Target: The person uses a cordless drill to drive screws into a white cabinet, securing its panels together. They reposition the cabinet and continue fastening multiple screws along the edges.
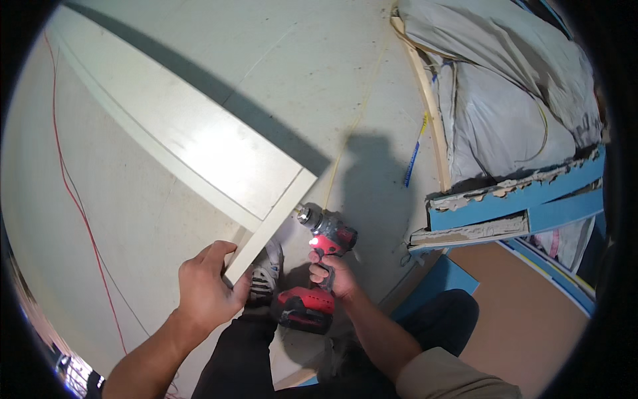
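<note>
- The person's right hand [335, 274] wraps its fingers around a red-and-black drill [337, 237] at six o'clock.
- At eight, the left hand [207, 284] clasps a white panel [199, 133] stretching toward ten.

Pale scuffed floor [319, 73], dark shadows [372, 173]; red cable [82, 213] left; white sacks [505, 120], blue boards [478, 214] right.

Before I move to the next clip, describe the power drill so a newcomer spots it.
Find the long white panel slanting from upper left to mid-picture. By its near end, the right hand grips the power drill. Its chunky red-and-black body sets it apart from the white panel and thin red cord.
</note>
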Available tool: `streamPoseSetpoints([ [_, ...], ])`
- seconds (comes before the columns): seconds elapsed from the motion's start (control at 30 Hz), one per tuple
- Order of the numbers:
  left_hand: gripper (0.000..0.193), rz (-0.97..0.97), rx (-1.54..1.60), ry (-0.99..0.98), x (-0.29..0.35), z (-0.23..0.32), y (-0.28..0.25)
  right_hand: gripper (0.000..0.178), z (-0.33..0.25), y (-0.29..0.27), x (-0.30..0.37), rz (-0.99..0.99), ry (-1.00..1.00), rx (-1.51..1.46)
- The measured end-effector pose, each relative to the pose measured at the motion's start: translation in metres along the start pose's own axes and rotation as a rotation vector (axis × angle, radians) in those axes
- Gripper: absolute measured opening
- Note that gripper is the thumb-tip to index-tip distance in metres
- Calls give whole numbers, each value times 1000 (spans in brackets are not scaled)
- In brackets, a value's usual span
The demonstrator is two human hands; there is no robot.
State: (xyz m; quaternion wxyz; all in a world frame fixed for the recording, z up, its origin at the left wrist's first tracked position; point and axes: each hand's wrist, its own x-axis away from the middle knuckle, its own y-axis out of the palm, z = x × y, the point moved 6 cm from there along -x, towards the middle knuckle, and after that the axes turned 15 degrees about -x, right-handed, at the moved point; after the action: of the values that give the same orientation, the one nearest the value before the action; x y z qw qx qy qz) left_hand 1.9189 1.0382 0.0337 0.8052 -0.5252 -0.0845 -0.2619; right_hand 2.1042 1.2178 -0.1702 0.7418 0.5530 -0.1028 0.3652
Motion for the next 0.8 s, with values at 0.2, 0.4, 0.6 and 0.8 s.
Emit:
streamPoseSetpoints([
  [0.2, 31, 32, -4, 76, 4, -1, -7, 30, 10, 10, -2, 34, -15, -28],
  [0.4, 30, -28, -43, 72, 2, 4, -11, 25, 3, 18, -3, 49, -2, 86],
  [0.6, 30, -32, -49, 67, 1, 3, -8, 24, 10, 12, -4, 31, 82, 12],
  [0.8, 36, 3, -24, 113, 1, 3, -8, 21, 8, 16, -9, 115, 54, 116],
])
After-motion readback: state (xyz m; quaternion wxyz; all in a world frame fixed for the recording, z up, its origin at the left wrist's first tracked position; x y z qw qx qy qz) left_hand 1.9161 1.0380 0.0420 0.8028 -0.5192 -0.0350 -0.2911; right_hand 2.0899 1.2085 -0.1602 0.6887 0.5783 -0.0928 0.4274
